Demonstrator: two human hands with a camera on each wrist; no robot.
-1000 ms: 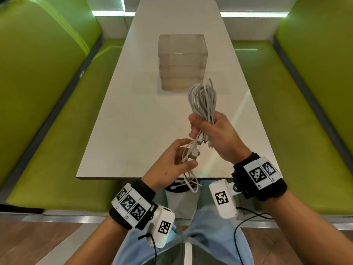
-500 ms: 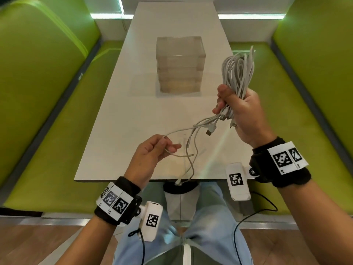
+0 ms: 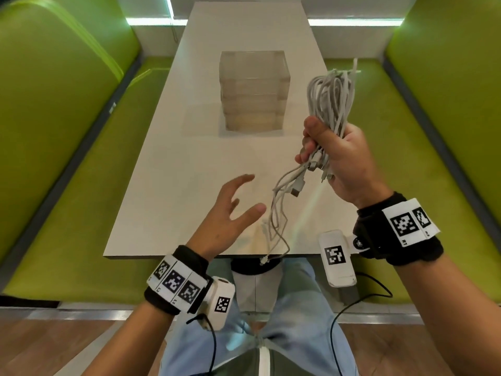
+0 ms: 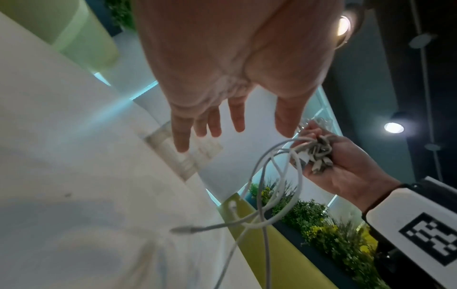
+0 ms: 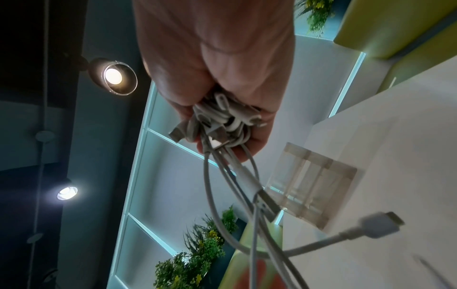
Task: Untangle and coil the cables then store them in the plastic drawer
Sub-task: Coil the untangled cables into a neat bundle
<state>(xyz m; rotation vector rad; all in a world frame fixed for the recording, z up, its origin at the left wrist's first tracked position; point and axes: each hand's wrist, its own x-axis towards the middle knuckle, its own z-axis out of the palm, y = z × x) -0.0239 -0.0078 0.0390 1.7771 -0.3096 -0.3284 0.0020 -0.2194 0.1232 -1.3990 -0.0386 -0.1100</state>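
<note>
Right hand (image 3: pixel 343 158) clamps the cables (image 3: pixel 329 101); loose tails (image 3: pixel 276 213) dangle at six o'clock, just beside the empty, spread left hand (image 3: pixel 230 215)

A long white counter (image 3: pixel 151 202) runs up the middle of the frame, with green padded benches (image 3: pixel 62 147) along its left and right sides. Wooden flooring (image 3: pixel 54 343) fills the lower corners. The wrist views show round ceiling lamps (image 5: pixel 113 75) and leafy plants with yellow flowers (image 4: pixel 329 232)

Plastic drawer (image 3: pixel 253 90) on table (image 3: pixel 168 164) centre; cables (image 3: pixel 329 101) right of it, apparently above table.
</note>
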